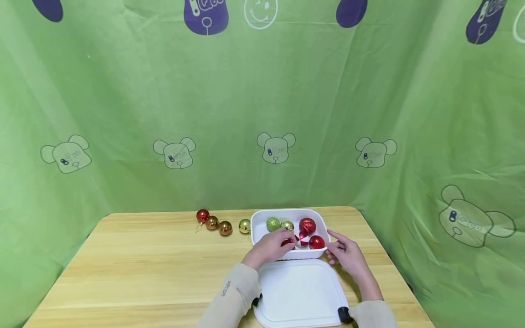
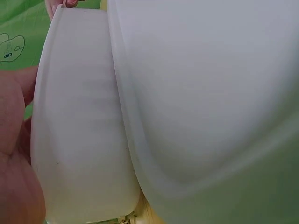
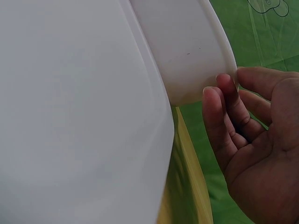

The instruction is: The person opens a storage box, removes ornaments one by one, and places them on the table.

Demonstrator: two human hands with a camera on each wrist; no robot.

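A white plastic box [image 1: 262, 248] stands toward the back right of the table, holding several Christmas balls. Among them are a glittery green ball [image 1: 272, 223], a gold ball [image 1: 287, 225], a ridged red ball [image 1: 307, 226] and a shiny red ball [image 1: 316, 242]. My left hand [image 1: 271, 247] reaches over the box's front left rim, its curled fingers around a dark red ball [image 1: 289, 246] that they partly cover. In the left wrist view those fingertips are hidden behind the box wall. My right hand [image 1: 348, 256] holds the box's right rim at the corner, fingertips against the wall.
A white lid [image 1: 301, 294] lies in front of the box, beneath my forearms. Left of the box sit a gold ball [image 1: 244, 226], two brown balls [image 1: 225, 228] and a red ball [image 1: 203, 215] with a loop of string. A green curtain [image 1: 225, 105] hangs behind the wooden table [image 1: 156, 273].
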